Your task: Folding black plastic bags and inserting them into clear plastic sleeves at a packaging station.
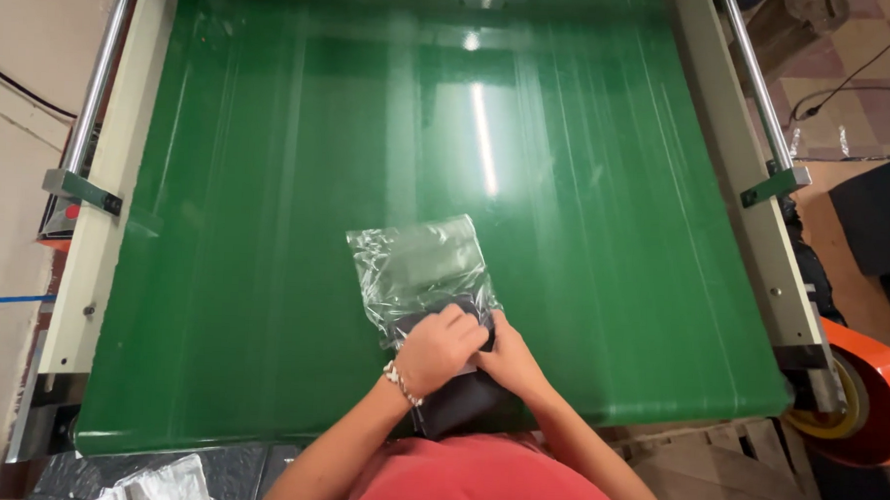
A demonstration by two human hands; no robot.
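Note:
A clear plastic bag [420,264] lies on the green conveyor belt [267,273], its open end toward me. A folded dark garment [459,403] sits partly inside the bag's mouth and partly over the belt's near edge. My left hand [439,350], with a bracelet at the wrist, presses on the garment at the bag opening. My right hand [508,359] grips the garment and the bag edge beside it. Both hands touch each other over the dark cloth.
Pale metal side rails [753,182] with steel rods run along both sides of the belt. An orange roll [869,393] stands at the right. Black items lie at the far right. More plastic-wrapped pieces [161,485] lie at the bottom left.

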